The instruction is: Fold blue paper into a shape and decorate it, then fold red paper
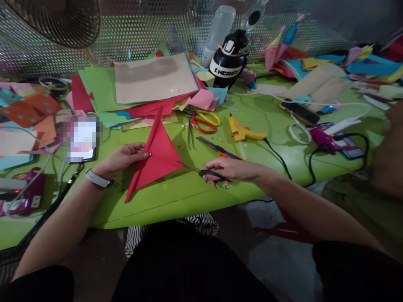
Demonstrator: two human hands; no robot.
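Note:
My left hand (127, 156) pinches a red paper triangle (159, 161) near its long, folded left edge, thumb on top. The sheet is held over the green table (201, 195), with its tip pointing right. My right hand (220, 170) grips dark-handled scissors (211, 173). Their blades reach the right tip of the red paper and overlap it there. Just behind my right hand lie a utility knife (217, 147) and a yellow glue gun (244, 129). Red and yellow-handled scissors (204, 121) and tweezers (191, 133) rest behind the paper.
Stacked paper (154, 79) and a black bottle (229, 61) stand at the back. A phone (82, 138) lies left of the paper. Power strips (329, 136) with cables are at the right and far left. A fan (59, 21) is at the upper left. A person's blurred arm (388, 155) shows at right.

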